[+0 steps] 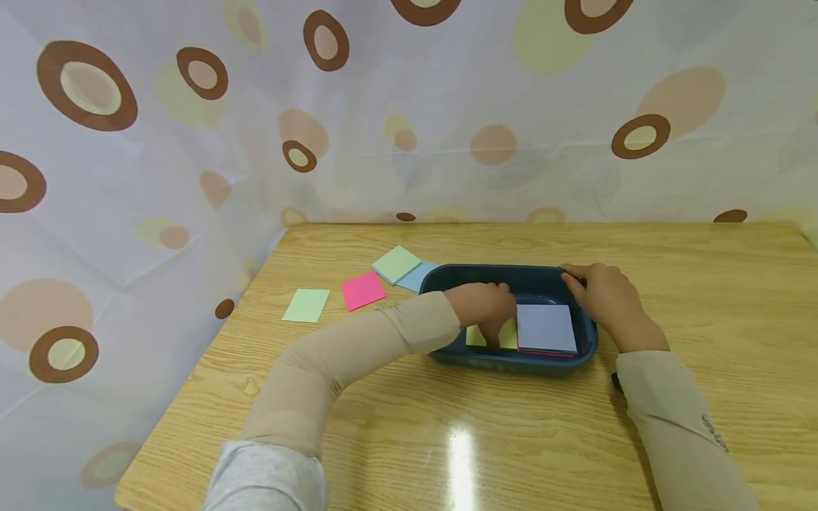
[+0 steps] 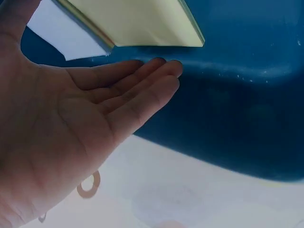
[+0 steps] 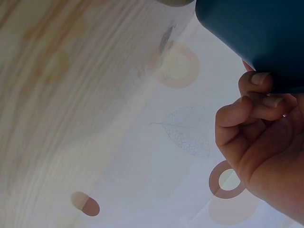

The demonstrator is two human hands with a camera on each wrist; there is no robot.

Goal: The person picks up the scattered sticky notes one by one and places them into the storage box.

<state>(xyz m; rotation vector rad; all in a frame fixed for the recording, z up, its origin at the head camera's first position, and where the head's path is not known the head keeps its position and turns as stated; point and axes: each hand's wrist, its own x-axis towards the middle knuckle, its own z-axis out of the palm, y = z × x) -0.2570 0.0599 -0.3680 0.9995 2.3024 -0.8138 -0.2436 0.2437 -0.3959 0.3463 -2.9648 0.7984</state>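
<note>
A dark blue plastic bin holds two square sticky-note stacks side by side, a yellow one on the left and a pale lavender one, with red underneath, on the right. My left hand reaches into the bin over the yellow stack, thumb pointing down at its near part. In the left wrist view the fingers of that hand stretch out nearly straight beside the yellow stack's edge. At the bin's far right corner, my right hand grips the rim, its fingers curled in the right wrist view.
Left of the bin lie a pale green sticky note, a pink one, a light green stack and a blue one partly behind the rim. A patterned sheet hangs behind the wooden table.
</note>
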